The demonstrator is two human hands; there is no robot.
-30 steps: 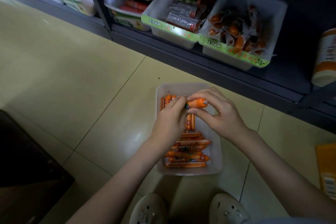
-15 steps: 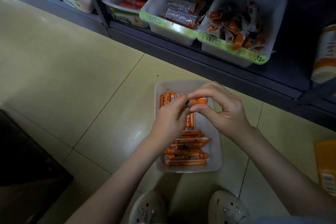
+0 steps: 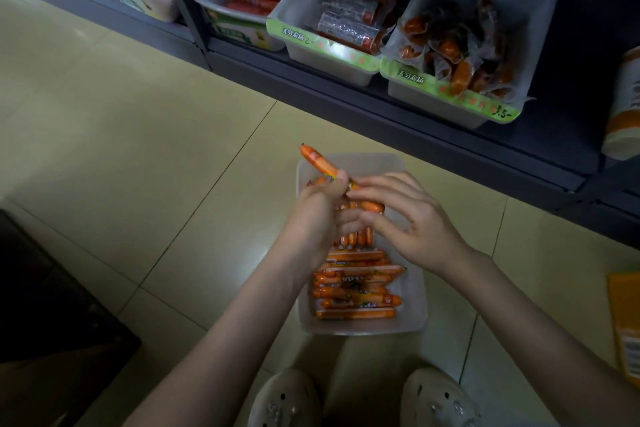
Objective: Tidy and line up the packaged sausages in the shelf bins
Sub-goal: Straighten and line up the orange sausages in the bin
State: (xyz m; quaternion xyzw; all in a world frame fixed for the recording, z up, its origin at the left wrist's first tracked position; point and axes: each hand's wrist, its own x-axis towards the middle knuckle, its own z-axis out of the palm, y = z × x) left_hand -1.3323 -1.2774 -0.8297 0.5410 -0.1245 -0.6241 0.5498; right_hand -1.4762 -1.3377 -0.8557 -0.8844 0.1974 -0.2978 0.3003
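Sitting on the floor tiles, a clear bin (image 3: 414, 315) holds orange sausage sticks (image 3: 356, 288) stacked crosswise. Above it, the left hand (image 3: 320, 215) pinches one sausage (image 3: 317, 160), tilted up-left; the right hand (image 3: 412, 218) hovers half-open, fingertips touching another sausage (image 3: 372, 206).

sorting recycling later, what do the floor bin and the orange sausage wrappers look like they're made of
Floor bin: apparently translucent, frosted plastic; the pale floor tile shows faintly through its walls.
Orange sausage wrappers: probably thin glossy plastic film, with shiny highlights and pinched ends, as on the sausage in the left hand.
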